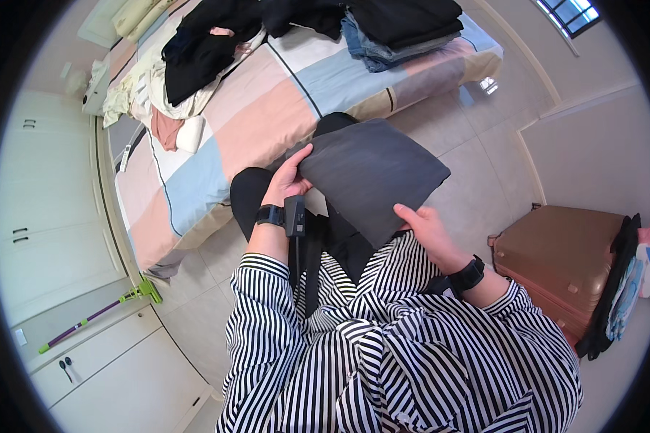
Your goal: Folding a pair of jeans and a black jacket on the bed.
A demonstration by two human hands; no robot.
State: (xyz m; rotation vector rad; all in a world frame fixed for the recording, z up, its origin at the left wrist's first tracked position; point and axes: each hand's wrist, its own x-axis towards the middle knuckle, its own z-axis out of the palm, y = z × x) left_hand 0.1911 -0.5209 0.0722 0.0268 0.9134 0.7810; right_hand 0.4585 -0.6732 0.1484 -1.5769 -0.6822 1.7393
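Above my lap I hold a folded dark grey garment [379, 169], flattened into a rough rectangle and tilted. My left hand [289, 179] grips its left edge, the thumb lying on top. At the near right corner my right hand [427, 229] pinches it, thumb above and the other fingers hidden underneath. Which kind of garment it is, I cannot tell. Beyond it stands the bed [249, 97] with a checked pink, blue and white cover. A stack of folded jeans [372, 52] and black clothes [404, 22] lies on its far right part.
Loose black clothes [202, 68] and cream cloth [143, 90] are heaped on the bed's left side, near a white remote control [126, 159]. A brown suitcase [556, 249] stands at my right. White cabinets [61, 202] and a green-and-purple mop [97, 314] are at the left.
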